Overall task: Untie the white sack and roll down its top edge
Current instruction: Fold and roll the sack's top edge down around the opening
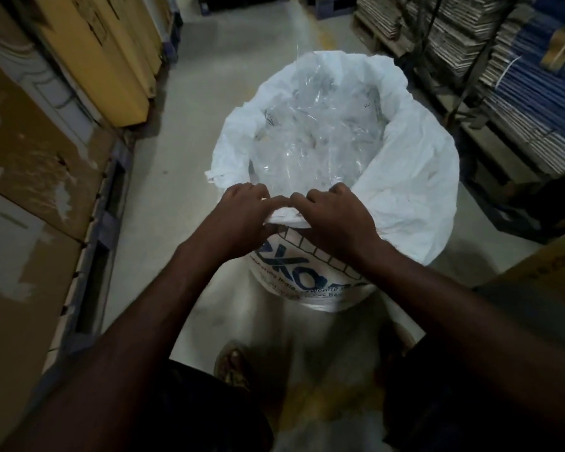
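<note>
A white woven sack [415, 190] stands open on the floor in front of me, with blue printed lettering on its near side. Its top edge is folded outward around most of the mouth. Clear crumpled plastic [310, 138] fills the inside. My left hand [238, 220] and my right hand [336, 220] sit side by side on the near rim, fingers curled over the folded edge and gripping it. The fingertips are hidden behind the fold.
Cardboard boxes [30, 164] line the left side on a pallet. Stacks of flat cardboard and blue sheets [516, 79] fill the right. A brown box corner [548, 278] sits near right. The grey concrete aisle [216, 76] runs ahead past the sack. My sandalled foot [232, 367] is below.
</note>
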### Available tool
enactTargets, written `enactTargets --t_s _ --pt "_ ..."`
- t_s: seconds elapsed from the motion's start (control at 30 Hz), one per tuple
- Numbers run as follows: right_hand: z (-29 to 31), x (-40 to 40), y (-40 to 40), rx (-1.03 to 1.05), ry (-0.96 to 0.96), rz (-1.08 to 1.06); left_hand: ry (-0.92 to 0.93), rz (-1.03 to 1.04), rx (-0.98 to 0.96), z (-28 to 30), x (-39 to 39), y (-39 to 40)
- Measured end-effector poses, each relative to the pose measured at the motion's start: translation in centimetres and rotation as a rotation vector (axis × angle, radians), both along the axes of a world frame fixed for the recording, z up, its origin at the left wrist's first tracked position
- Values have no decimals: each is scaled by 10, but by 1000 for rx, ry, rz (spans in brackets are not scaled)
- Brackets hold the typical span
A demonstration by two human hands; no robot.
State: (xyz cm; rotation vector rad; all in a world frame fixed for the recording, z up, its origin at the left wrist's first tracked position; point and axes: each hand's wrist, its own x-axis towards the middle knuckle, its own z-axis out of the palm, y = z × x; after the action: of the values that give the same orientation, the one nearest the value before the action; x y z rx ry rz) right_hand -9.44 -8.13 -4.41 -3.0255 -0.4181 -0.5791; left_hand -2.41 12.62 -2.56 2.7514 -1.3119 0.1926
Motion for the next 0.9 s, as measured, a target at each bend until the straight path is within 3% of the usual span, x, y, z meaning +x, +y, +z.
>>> enactTargets --t_s 0.17,0.3,0.43,0.5,0.73,0.9 --pt "16 -21 -19 72 205 -16 -194 187 -102 -3 -2 -8" --pt "30 -27 -47 63 64 -80 -197 246 -156 -6 -2 -19" --pt "42 -18 -52 115 -127 -112 -80 86 -193 3 -3 -25" --pt "41 -17 -50 134 -122 -100 -58 48 -206 7 -5 -29" --pt "24 -17 -26 20 -112 -46 -273 166 -268 -2 -4 -40" --pt "4 -24 -27 -10 59 -7 -117 203 -310 -7 -2 -34"
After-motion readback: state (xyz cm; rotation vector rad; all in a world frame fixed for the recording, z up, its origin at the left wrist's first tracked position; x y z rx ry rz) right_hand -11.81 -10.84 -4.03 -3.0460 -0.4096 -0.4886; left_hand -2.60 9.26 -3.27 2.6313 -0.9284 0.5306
